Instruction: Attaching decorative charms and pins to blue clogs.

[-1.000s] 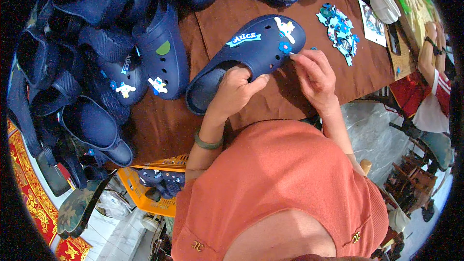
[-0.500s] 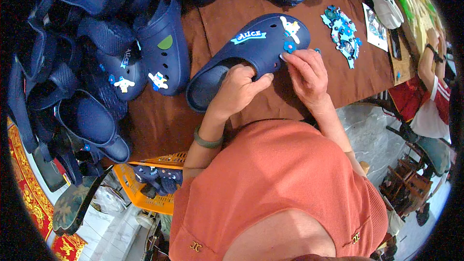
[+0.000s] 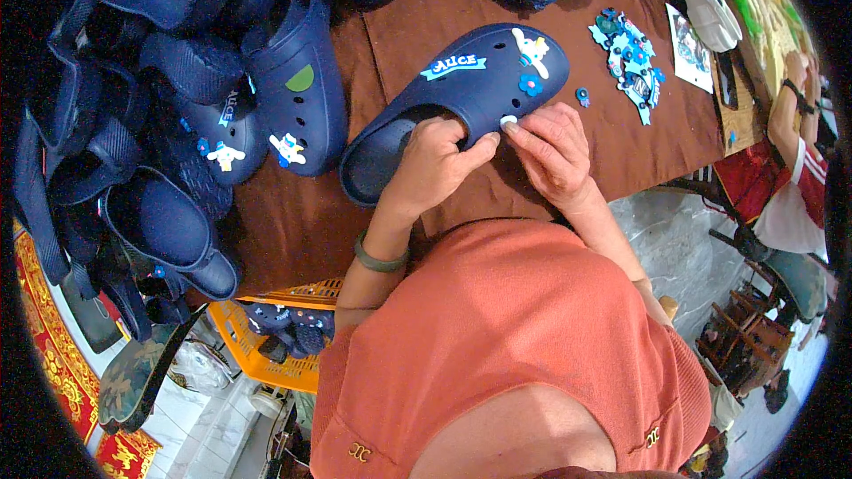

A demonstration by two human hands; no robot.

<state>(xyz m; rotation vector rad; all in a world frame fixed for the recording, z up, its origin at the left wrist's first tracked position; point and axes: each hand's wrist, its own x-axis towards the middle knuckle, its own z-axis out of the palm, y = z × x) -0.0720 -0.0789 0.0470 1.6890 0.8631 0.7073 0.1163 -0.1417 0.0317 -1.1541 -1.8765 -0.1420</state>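
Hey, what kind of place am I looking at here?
Probably a small workshop or stall decorating clogs: a navy clog held on a brown-covered table, a heap of matching clogs alongside, and a pile of shoe charms.

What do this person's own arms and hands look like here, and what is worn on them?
Both forearms are bare, with no sleeves reaching them and no gloves. The left hand has a dull green bangle around its wrist. The right hand shows no ring, watch or band. An orange-red top covers the shoulders.
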